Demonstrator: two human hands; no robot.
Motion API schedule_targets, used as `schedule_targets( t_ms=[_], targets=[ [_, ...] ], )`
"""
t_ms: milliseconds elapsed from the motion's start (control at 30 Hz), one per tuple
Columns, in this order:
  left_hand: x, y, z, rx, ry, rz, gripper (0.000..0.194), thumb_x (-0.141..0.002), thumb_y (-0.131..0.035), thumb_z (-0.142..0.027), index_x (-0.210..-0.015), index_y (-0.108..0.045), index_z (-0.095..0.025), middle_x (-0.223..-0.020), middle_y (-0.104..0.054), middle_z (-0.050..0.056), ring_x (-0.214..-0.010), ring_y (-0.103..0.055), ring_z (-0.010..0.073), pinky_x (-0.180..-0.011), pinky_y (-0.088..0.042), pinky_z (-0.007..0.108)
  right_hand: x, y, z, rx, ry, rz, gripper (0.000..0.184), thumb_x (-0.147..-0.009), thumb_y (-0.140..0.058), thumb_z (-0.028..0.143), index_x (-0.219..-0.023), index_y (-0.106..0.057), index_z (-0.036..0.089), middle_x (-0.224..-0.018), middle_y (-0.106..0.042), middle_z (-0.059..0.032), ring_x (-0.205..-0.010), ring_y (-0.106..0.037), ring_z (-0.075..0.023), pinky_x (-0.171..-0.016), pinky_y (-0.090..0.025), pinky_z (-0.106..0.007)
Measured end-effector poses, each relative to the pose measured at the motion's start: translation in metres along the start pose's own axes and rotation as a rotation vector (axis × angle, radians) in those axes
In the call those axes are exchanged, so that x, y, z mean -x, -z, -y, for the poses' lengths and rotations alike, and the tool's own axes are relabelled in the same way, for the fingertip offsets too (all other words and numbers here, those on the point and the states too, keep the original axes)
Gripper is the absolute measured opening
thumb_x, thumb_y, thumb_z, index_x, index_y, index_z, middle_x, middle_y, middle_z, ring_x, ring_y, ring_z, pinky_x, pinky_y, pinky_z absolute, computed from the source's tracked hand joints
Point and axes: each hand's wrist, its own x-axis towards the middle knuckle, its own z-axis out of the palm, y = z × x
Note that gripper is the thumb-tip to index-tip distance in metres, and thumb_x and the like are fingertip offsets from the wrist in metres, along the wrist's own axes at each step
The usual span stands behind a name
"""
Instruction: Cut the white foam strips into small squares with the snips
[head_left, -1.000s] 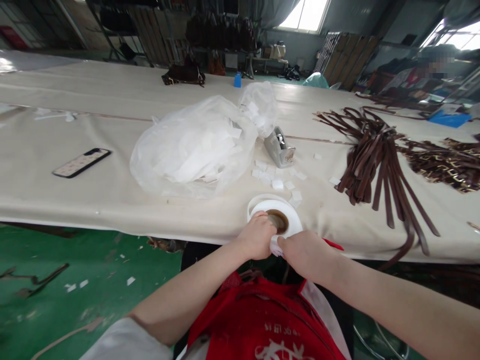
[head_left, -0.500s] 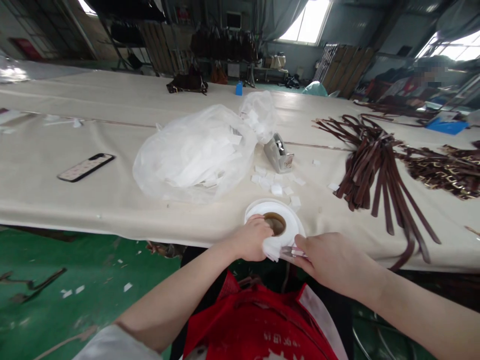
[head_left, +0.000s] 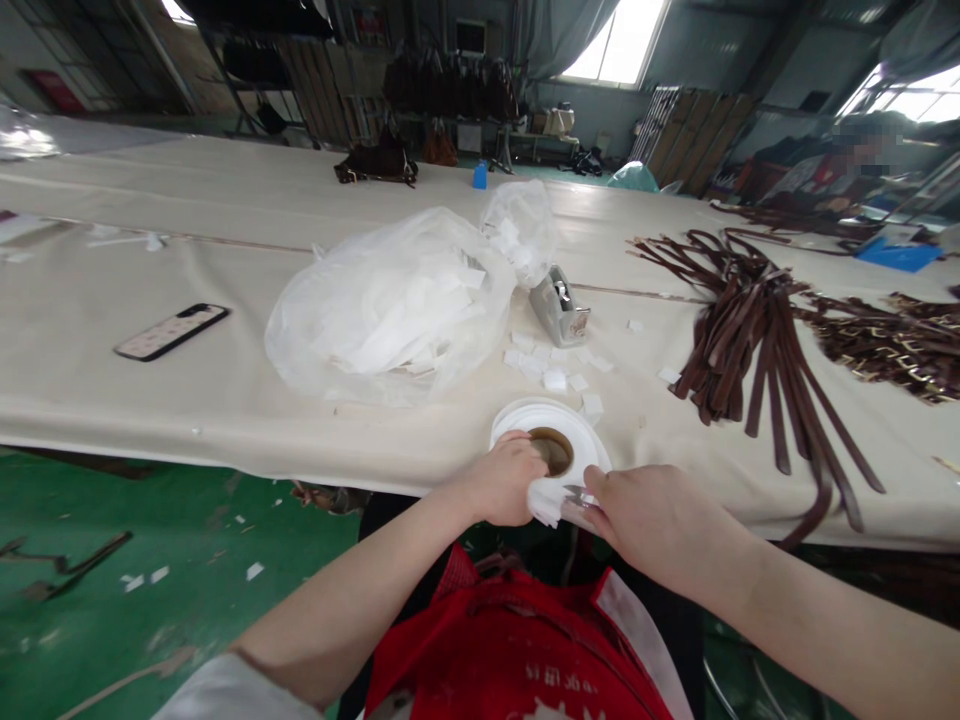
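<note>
A wide roll of white tape (head_left: 588,445) with a brown cardboard core lies at the table's front edge. My left hand (head_left: 504,480) is closed on its near left side, fingers reaching toward the core. A folded white end of the tape (head_left: 545,502) sticks out between my hands. My right hand (head_left: 649,510) grips small metal thread snips (head_left: 577,496), whose blades point left at that white end. Whether the blades touch the tape I cannot tell. Small cut white pieces (head_left: 555,379) are scattered just beyond the roll.
Behind the roll sit a translucent plastic bag (head_left: 390,310) of white pieces and a grey tape dispenser (head_left: 559,308). A phone (head_left: 172,332) lies at the left. Brown leather straps (head_left: 739,340) are bundled at the right, beside straps with metal buckles (head_left: 892,335). Another person (head_left: 825,175) is at the far right.
The snips and my right hand have shifted slightly left, closer to the white tape end. My left hand stays on the roll.
</note>
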Motion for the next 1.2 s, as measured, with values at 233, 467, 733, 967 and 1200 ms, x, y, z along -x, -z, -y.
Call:
schedule_targets(
  t_ms=[233,467,733,967,1200],
  targets=[
    [0.0,-0.008,0.003,0.011,0.019,-0.058,0.013,-0.064,-0.067,-0.03,-0.068,-0.062,-0.018,-0.073,-0.062,0.006,-0.081,-0.061,0.0221,-0.101,-0.034,0.038,-0.015,0.001,0.004,0.006,0.038,0.109,0.017,-0.093,-0.052,0.027,-0.092,-0.063,0.014,-0.076,-0.072,-0.0119,-0.069,-0.072,-0.0254,-0.051,-0.042,-0.027],
    [-0.003,-0.004,0.003,0.056,0.071,-0.037,0.014,-0.056,-0.069,-0.026,-0.066,-0.063,-0.017,-0.068,-0.061,0.004,-0.078,-0.06,0.0213,-0.104,-0.031,0.038,-0.037,-0.012,0.01,-0.014,0.096,0.117,0.014,-0.089,-0.053,0.019,-0.094,-0.064,0.012,-0.076,-0.073,-0.0118,-0.07,-0.072,-0.0293,-0.056,-0.05,-0.034],
    [-0.003,-0.004,0.005,0.098,0.067,-0.053,0.012,-0.055,-0.069,-0.024,-0.064,-0.064,-0.019,-0.064,-0.062,0.004,-0.075,-0.059,0.0213,-0.101,-0.034,0.037,-0.049,-0.016,0.009,-0.025,0.185,0.156,0.015,-0.086,-0.054,0.014,-0.093,-0.067,0.01,-0.078,-0.074,-0.013,-0.07,-0.072,-0.0306,-0.059,-0.053,-0.036],
    [-0.002,0.0,0.006,0.038,0.023,-0.041,0.014,-0.062,-0.068,-0.03,-0.064,-0.062,-0.018,-0.066,-0.062,0.005,-0.073,-0.059,0.022,-0.094,-0.039,0.037,-0.037,-0.014,0.008,-0.052,0.189,0.207,0.017,-0.087,-0.052,0.016,-0.089,-0.07,0.012,-0.082,-0.075,-0.0123,-0.075,-0.073,-0.029,-0.061,-0.049,-0.032],
    [0.003,0.002,0.008,0.035,-0.003,-0.061,0.014,-0.063,-0.066,-0.029,-0.067,-0.058,-0.018,-0.072,-0.062,0.005,-0.078,-0.06,0.0219,-0.094,-0.039,0.036,-0.009,0.015,-0.012,-0.031,-0.009,0.091,0.023,-0.093,-0.049,0.033,-0.088,-0.065,0.017,-0.073,-0.073,-0.011,-0.072,-0.072,-0.0295,-0.054,-0.041,-0.032]
  ],
)
